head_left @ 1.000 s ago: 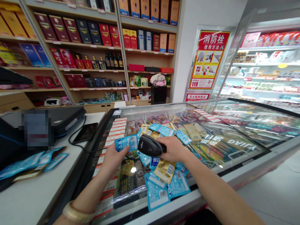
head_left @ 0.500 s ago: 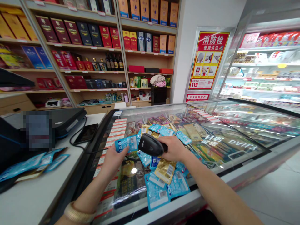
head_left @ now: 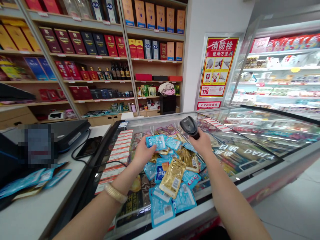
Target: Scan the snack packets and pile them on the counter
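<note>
The blue packet, pinched in the left hand, is probably light, slippery, best held by 1 edge; the scanner is clasped in the right hand.

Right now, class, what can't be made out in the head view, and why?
All in the head view:
Screen: contents blurred into blocks.
Scanner: part of the handle is behind the right hand.
Packet: a corner is under the left hand.
Pile of packets: overlaps prevent a count.
Barcode digits: too small.
Counter: left edge cuts it off.
</note>
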{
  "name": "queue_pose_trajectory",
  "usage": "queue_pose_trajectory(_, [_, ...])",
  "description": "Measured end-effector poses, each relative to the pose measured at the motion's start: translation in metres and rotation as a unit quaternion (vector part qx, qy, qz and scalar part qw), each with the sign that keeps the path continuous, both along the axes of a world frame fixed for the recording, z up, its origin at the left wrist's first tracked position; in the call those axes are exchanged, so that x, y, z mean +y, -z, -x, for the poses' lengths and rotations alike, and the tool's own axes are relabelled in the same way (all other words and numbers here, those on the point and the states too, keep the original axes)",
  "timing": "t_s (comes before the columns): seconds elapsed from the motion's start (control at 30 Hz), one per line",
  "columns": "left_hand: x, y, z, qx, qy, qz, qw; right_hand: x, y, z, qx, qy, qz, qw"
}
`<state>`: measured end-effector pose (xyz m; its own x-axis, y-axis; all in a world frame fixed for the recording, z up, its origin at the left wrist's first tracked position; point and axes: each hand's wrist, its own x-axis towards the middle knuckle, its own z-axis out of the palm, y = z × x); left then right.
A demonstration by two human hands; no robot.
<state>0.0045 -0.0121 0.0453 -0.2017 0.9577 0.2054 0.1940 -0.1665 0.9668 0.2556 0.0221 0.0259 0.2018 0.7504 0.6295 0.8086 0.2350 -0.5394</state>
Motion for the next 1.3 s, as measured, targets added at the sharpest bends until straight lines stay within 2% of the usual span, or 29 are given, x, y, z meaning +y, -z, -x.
queue_pose_trajectory(0.13, [0.025,0.004,-0.023,0.094,-0.006,-0.003,0.996,0.003,0.001,-0.004,-0.014,0.054,0.041,0.998])
queue_pose_trajectory(0.27, [0.036,0.004,-0.035,0.138,-0.019,-0.006,0.99,0.008,0.004,-0.011,-0.012,0.081,0.061,0.995])
queue_pose_trajectory(0.43, [0.035,0.002,-0.047,0.192,-0.031,-0.006,0.981,0.012,0.007,-0.022,0.025,0.116,0.082,0.989])
queue_pose_trajectory(0.63, [0.034,0.003,-0.059,0.343,-0.033,-0.005,0.939,0.012,0.008,-0.023,0.014,0.119,0.082,0.989])
queue_pose_trajectory(0.73, [0.033,0.008,-0.057,0.351,-0.049,-0.046,0.934,0.011,0.008,-0.021,0.005,0.113,0.08,0.99])
queue_pose_trajectory(0.8, [0.029,0.012,-0.049,0.336,-0.061,-0.096,0.935,0.011,0.009,-0.021,0.005,0.112,0.076,0.991])
queue_pose_trajectory(0.9, [0.018,0.019,-0.016,0.332,-0.073,-0.163,0.926,0.011,0.011,-0.021,0.003,0.111,0.068,0.992])
queue_pose_trajectory(0.97, [0.009,0.022,0.02,0.349,-0.088,-0.187,0.914,0.012,0.012,-0.022,0.0,0.11,0.068,0.992])
queue_pose_trajectory(1.03, [-0.002,0.022,0.067,0.38,-0.118,-0.183,0.899,0.012,0.013,-0.022,-0.002,0.105,0.066,0.992])
queue_pose_trajectory(1.17, [-0.028,0.016,0.17,0.453,-0.218,-0.089,0.86,0.009,0.01,-0.018,-0.009,0.101,0.059,0.993])
queue_pose_trajectory(1.3, [-0.057,-0.002,0.257,0.521,-0.307,0.054,0.795,0.005,0.006,-0.008,-0.035,0.098,0.06,0.993])
